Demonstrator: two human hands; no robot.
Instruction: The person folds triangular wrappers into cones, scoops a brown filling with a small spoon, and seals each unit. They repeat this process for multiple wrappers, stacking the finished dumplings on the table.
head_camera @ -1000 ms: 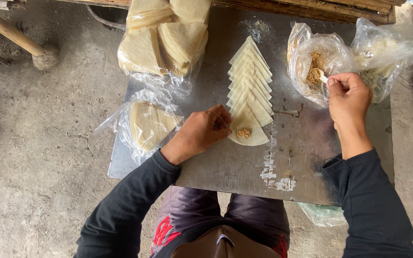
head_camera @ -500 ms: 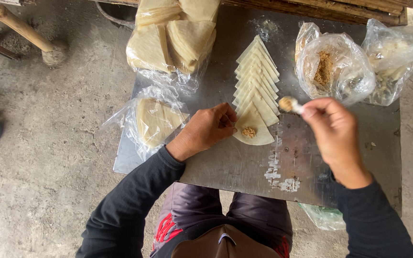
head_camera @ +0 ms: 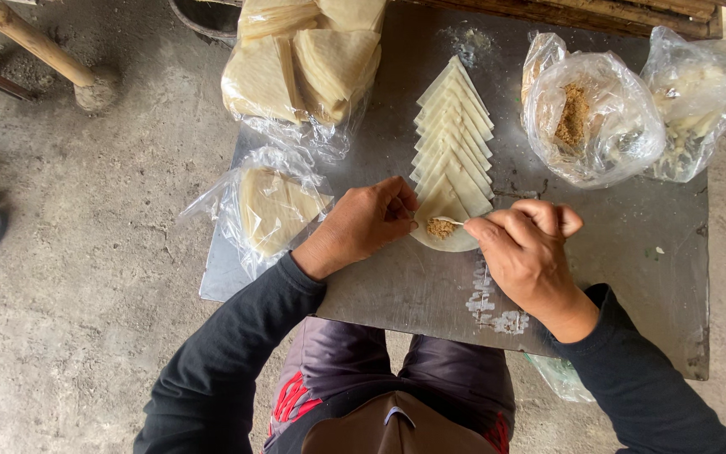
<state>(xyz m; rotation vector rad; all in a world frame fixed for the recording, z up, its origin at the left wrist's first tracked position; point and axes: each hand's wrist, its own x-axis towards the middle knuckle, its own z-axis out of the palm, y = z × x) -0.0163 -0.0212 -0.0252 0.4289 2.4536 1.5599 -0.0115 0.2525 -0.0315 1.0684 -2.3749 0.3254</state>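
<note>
A small spoon (head_camera: 449, 221), pinched in the right hand (head_camera: 527, 252), has been brought from the filling bag (head_camera: 594, 118) onto the nearest wrapper (head_camera: 443, 220), which is pinned by the left hand's (head_camera: 363, 223) curled fingertips; filling is now being deposited.

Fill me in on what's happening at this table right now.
A person sits at a grey metal table filling pastry wrappers. The left hand steadies the nearest wrapper in a fanned row of wrappers, while the right hand sets a small utensil of crumbly brown filling on it. A plastic bag of filling sits upper right; bagged wrappers lie left.
</note>
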